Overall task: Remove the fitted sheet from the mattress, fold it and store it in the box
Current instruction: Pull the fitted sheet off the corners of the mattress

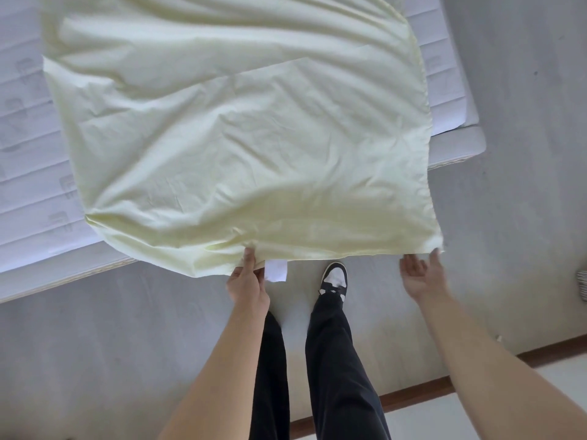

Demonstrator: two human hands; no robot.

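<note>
The pale yellow fitted sheet (pixel 241 131) lies doubled over on the white quilted mattress (pixel 28 154), and its near edge hangs past the bed's corner over the floor. A white label (pixel 276 270) dangles from that edge. My left hand (pixel 247 281) pinches the near edge just left of the label. My right hand (pixel 422 274) is at the sheet's near right corner, palm up and fingers spread, with only the fingertips touching the cloth. No box is in view.
The grey bed base (pixel 457 144) juts out at the right corner. My legs in black trousers and a black-and-white shoe (pixel 334 277) stand on the grey floor. A wooden skirting strip (pixel 413 395) runs along the lower right.
</note>
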